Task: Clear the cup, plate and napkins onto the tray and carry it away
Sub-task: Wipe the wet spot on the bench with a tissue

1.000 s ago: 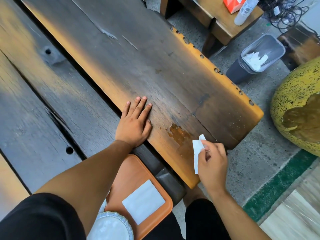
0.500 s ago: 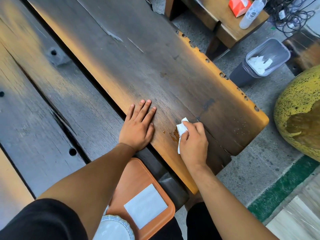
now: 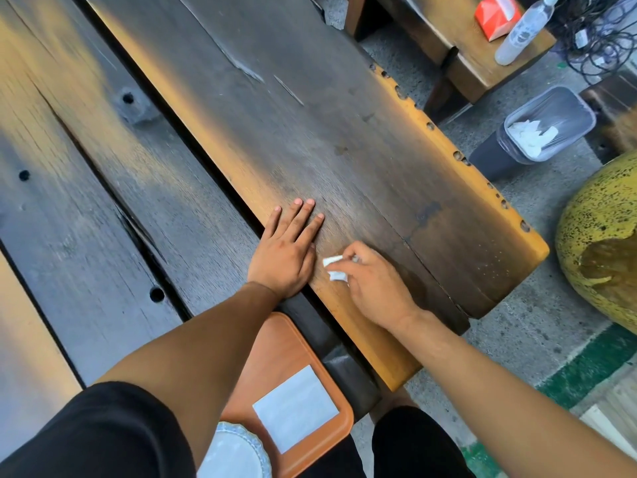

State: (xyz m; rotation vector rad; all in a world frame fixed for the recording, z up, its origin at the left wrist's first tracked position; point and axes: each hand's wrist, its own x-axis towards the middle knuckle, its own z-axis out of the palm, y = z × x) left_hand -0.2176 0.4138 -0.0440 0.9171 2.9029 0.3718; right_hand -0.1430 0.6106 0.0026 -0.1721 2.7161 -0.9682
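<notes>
My right hand [image 3: 374, 284] grips a crumpled white napkin [image 3: 335, 269] and presses it on the dark wooden table [image 3: 310, 132], close to my left hand. My left hand [image 3: 287, 250] lies flat on the table with its fingers straight. The orange tray [image 3: 282, 350] sits below the table edge near my lap. On it lie a flat white napkin [image 3: 294, 407] and a pale plate [image 3: 234, 453] with a scalloped rim, partly hidden by my left arm. No cup shows in view.
A grey bin [image 3: 548, 124] holding white tissues stands on the floor at the right. A yellow speckled stool [image 3: 603, 243] is beside it. A second wooden table [image 3: 458, 36] at the back carries an orange box [image 3: 496, 15] and a spray bottle [image 3: 524, 29].
My right hand has carried the napkin from the table's near edge over the brown spill and leftward toward my left hand. The spill no longer shows. My left hand stayed flat.
</notes>
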